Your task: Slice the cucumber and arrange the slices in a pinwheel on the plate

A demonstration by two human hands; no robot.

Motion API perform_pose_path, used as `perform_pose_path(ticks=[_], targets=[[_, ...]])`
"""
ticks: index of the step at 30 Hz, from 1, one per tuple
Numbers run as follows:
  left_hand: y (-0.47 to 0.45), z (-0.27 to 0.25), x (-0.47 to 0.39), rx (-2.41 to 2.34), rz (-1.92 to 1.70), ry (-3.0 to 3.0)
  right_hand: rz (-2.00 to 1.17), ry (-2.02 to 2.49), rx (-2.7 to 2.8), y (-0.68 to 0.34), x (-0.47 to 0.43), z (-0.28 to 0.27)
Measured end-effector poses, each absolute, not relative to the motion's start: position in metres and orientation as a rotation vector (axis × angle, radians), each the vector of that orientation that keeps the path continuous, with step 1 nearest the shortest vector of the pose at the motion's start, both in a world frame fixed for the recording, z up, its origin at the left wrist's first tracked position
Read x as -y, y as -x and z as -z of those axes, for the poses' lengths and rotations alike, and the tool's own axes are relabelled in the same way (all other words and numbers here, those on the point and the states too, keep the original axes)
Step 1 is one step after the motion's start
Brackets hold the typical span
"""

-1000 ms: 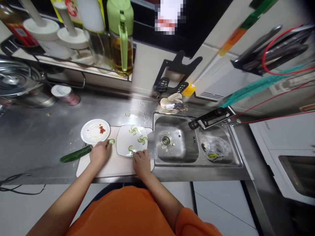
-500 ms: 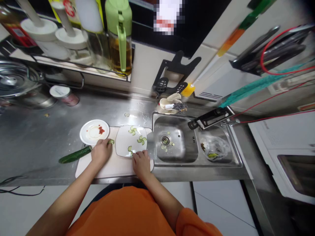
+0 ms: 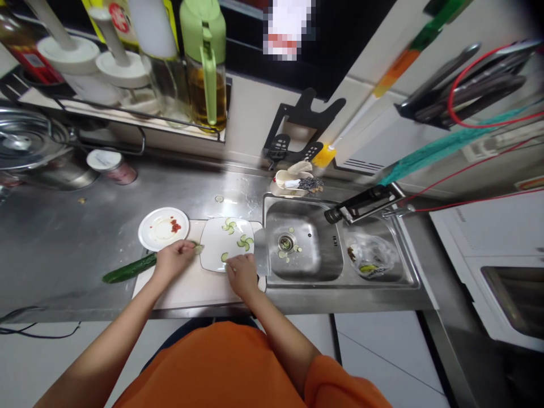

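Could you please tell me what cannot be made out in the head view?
In the head view:
Cucumber: right end hidden by left hand.
Green slice: partly covered by that hand.
Square plate: near right corner covered by right hand.
Pot: left side cut off by picture's edge.

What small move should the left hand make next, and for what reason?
Perhaps the left hand should carry the cucumber slice at its fingertips toward the right hand, since the square plate shows two cucumber pinwheels but fewer pieces beside that hand.
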State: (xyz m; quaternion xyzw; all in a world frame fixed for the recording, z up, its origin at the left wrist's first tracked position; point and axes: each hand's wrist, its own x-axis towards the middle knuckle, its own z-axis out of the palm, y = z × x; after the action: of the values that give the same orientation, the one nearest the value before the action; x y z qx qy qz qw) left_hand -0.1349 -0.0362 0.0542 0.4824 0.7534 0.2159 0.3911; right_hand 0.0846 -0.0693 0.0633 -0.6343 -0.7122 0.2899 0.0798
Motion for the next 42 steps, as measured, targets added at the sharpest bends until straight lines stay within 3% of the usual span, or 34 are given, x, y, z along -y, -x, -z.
perform_pose_path(ticks=[13,24,31,42], targets=[[0.083,-0.067,0.029,-1.436,-0.613,-0.820,-1.388,1.672,1.519,-0.083,0.020,-0.055],[0.075,-0.055,0.035,-1.174,-0.532,-0.192,-1.552,1.483,1.476,-0.097,0.017,-0.066],[0.077,-0.055,0.032,-1.307,-0.597,-0.370,-1.507,1.533,1.717,-0.103,0.009,-0.056],[0.064,-0.052,0.049,-1.729,-0.303,-1.307,-1.029,1.637,2.654,-0.097,0.000,-0.066]])
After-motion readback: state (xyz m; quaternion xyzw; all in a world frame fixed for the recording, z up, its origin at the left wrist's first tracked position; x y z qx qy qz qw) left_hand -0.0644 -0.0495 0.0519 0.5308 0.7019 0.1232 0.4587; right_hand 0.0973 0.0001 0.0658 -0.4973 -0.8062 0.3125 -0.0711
